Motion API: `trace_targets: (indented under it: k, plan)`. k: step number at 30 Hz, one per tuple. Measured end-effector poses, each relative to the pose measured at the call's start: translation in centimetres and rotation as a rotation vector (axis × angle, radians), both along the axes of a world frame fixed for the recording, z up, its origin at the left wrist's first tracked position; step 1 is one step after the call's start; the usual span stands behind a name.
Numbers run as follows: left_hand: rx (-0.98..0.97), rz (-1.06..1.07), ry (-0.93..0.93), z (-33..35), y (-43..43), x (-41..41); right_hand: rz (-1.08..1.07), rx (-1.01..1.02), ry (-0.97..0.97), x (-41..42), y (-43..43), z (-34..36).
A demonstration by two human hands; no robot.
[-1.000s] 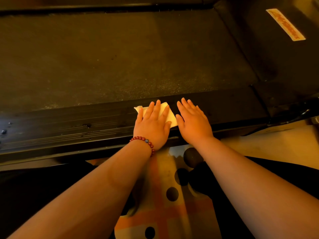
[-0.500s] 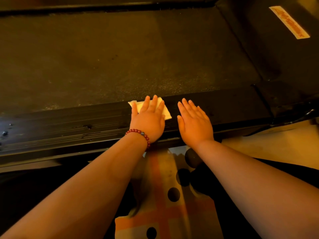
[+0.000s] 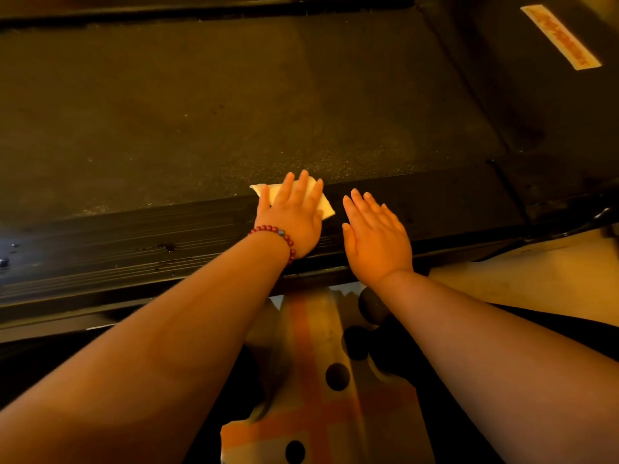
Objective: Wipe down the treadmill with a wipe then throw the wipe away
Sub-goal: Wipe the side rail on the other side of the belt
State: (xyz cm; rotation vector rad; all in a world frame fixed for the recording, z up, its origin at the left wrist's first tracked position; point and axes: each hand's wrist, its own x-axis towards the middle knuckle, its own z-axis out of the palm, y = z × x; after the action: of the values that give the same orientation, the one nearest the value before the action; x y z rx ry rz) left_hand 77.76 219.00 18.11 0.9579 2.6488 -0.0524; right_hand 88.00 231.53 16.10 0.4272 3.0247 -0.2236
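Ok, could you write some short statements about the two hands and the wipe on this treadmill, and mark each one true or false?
1. The left hand presses the wipe with straight fingers. True.
2. The right hand holds a second wipe. False: it is open, over the side rail, and holds nothing.
3. A red bead bracelet is on the left wrist. True.
4. The wipe lies in the middle of the belt. False: it lies at the belt's near edge, partly on the side rail.
5. The two hands overlap. False: they are side by side, with a gap between them.
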Motion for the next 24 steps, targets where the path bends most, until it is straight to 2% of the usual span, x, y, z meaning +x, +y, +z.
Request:
trace_targets:
  k: [4, 11, 17, 24]
  plan:
    - [0.027, -0.102, -0.003, -0.6, -0.5, 2.8, 0.005, -0.012, 0.001, 0.0, 0.0, 0.1]
    - [0.033, 0.141, 0.0, -0.7, -2.8, 0.7, -0.011, -0.005, -0.011, 0.1, -0.1, 0.1]
    - [0.069, -0.002, 0.005, -0.9, -1.1, 4.0, -0.001, 0.007, -0.01, 0.1, 0.0, 0.0]
    - [0.067, 0.136, -0.022, -0.7, -1.9, 2.7, -0.003, -0.001, -0.024, 0.1, -0.1, 0.0]
